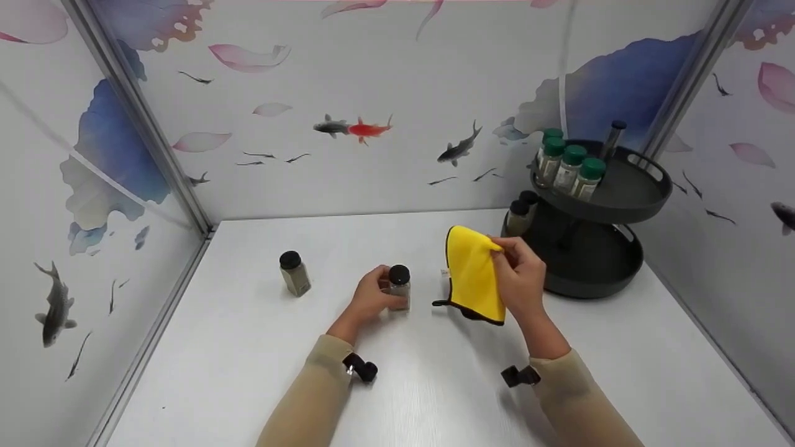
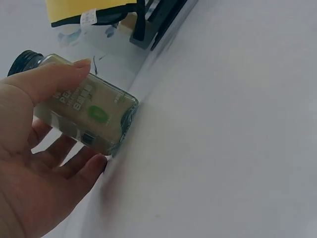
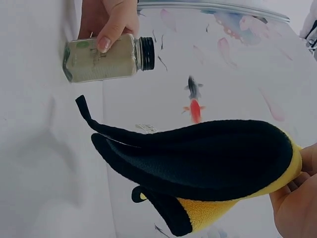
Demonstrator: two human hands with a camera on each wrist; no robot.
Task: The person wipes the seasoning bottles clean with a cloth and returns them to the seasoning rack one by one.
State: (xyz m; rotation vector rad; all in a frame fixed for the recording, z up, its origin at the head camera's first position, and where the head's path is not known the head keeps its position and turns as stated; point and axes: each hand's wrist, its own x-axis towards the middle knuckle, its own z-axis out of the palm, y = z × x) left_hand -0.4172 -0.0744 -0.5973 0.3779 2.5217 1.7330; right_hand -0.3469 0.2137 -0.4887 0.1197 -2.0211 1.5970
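A glass spice jar (image 1: 400,289) with a black lid stands upright near the middle of the white table. My left hand (image 1: 372,294) grips its side, thumb across the label and fingers behind, as the left wrist view shows with the jar (image 2: 94,106) full of pale powder. To the right, my right hand (image 1: 523,276) pinches a yellow cloth (image 1: 473,270) with dark edging near its upper corner. The cloth hangs folded above the table, its dark inner side (image 3: 198,158) facing the right wrist view. A second black-lidded jar (image 1: 295,274) stands at the left, apart from both hands.
A black two-tier round rack (image 1: 590,273) stands at the back right. Its upper tier holds several green-lidded jars (image 1: 568,167) and a slim dark-capped container (image 1: 613,139); black-lidded jars (image 1: 518,217) stand on the lower tier. Printed wall panels (image 1: 385,161) enclose the table.
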